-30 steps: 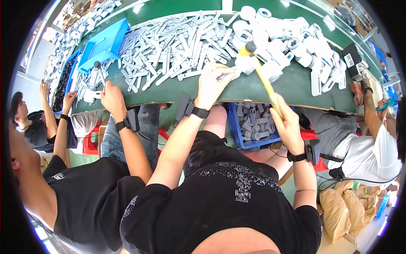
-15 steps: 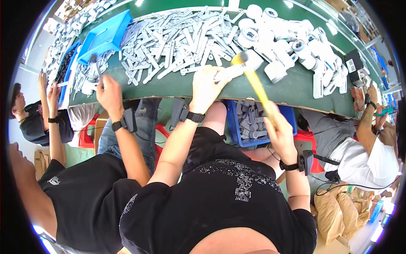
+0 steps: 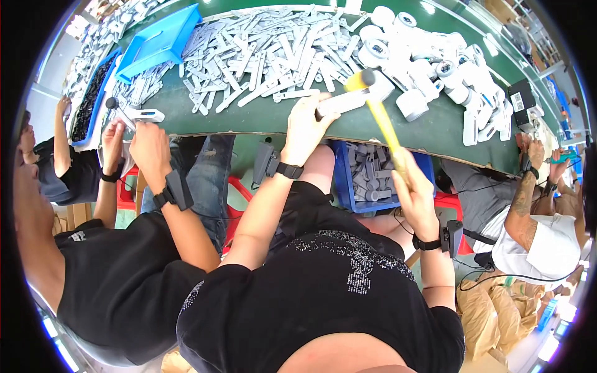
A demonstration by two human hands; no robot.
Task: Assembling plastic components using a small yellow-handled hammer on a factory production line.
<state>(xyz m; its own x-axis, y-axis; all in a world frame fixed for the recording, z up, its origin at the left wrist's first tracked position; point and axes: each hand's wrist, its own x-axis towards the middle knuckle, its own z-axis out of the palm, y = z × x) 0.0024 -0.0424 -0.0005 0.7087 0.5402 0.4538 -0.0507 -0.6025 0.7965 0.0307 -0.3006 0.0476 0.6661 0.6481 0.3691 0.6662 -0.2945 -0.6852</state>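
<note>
At the upper centre of the frame we are grasping a white elongated piece (image 3: 343,104) in our left hand's (image 3: 305,128) fingers, above the green bench (image 3: 443,129); our right hand's (image 3: 415,191) fingers are clenching a yellow hammer (image 3: 383,124), its head overlapping the piece.

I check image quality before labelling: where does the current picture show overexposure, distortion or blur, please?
In the head view, bright light washes out many white parts; the front edge of the green table curves through fisheye distortion; the yellow hammer looks slightly smeared, perhaps from motion.
</note>
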